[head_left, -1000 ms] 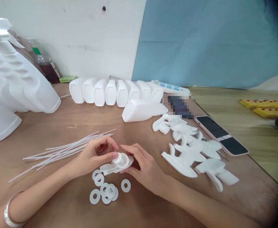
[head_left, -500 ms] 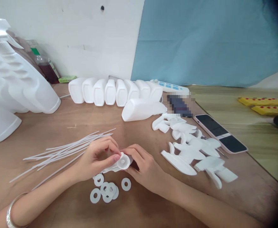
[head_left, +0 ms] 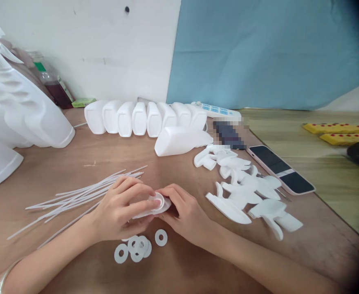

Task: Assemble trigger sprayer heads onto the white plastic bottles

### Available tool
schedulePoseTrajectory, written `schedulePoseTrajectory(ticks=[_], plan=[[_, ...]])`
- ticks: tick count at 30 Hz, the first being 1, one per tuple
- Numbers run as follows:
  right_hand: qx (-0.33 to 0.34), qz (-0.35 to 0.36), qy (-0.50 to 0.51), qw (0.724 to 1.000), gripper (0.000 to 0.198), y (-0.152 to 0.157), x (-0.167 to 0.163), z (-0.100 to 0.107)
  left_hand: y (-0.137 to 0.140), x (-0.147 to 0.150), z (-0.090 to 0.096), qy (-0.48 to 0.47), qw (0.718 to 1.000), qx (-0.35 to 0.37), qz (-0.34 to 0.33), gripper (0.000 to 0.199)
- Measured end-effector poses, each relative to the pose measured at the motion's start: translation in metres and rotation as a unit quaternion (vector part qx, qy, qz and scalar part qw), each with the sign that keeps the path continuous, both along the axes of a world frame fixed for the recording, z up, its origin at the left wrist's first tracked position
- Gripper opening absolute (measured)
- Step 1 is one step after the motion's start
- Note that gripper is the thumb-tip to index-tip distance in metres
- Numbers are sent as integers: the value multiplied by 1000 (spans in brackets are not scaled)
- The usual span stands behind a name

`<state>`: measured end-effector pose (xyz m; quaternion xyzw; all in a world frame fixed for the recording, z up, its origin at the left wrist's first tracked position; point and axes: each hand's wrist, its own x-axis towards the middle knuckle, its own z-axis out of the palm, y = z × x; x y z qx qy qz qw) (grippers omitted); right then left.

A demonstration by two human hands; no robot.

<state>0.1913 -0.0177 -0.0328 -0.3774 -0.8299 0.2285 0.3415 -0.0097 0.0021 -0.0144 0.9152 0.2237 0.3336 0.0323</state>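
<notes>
Between my two hands, above the near middle of the table, is a white spray trigger head (head_left: pixel 164 205), its round collar facing me. My left hand (head_left: pixel 122 208) is closed around its left side, with a fingertip pressed into the collar opening and hiding the inside. On the other side my right hand (head_left: pixel 187 214) pinches the head with bent fingers. Just below lie several flat white ring washers (head_left: pixel 135 250), some overlapping, and a single washer (head_left: pixel 161 237) apart from them. Thin white dip tubes (head_left: pixel 72 200) are spread behind my left forearm.
More white trigger heads (head_left: pixel 243 198) lie in a heap at right, beside a phone (head_left: pixel 280 169) and a dark, partly blurred device (head_left: pixel 230 136). White bottles (head_left: pixel 139 120) line the back; one bottle (head_left: pixel 179 142) lies before them. Large spray bottles (head_left: pixel 41 110) stand left.
My left hand has shifted right and over the trigger head, and its fingertip has moved from the collar's rim into the opening. My right hand keeps its hold. The view has shifted slightly.
</notes>
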Motion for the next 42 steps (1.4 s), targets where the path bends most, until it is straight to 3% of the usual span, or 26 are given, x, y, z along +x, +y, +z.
schedulePoseTrajectory(ticks=[3,11,17,20,32,42], plan=[[13,1,1,1000,18,0,0,0,0,-1,2,3,1000,24,4,33],[86,-30,-28,995,30,1,-1,-2,-2,2,6,-15,998,-44,33,15],[172,-23,-50,984,12,2,2,-5,0,3,2,15,997,-80,3,15],[177,-15,-71,982,5,2,2,-4,1,4,1,19,997,-78,-10,14],[189,-2,-70,980,9,3,1,-2,3,1,2,9,998,-52,-17,12],[243,16,-93,965,7,1,3,-3,1,0,4,37,998,-36,-35,9]])
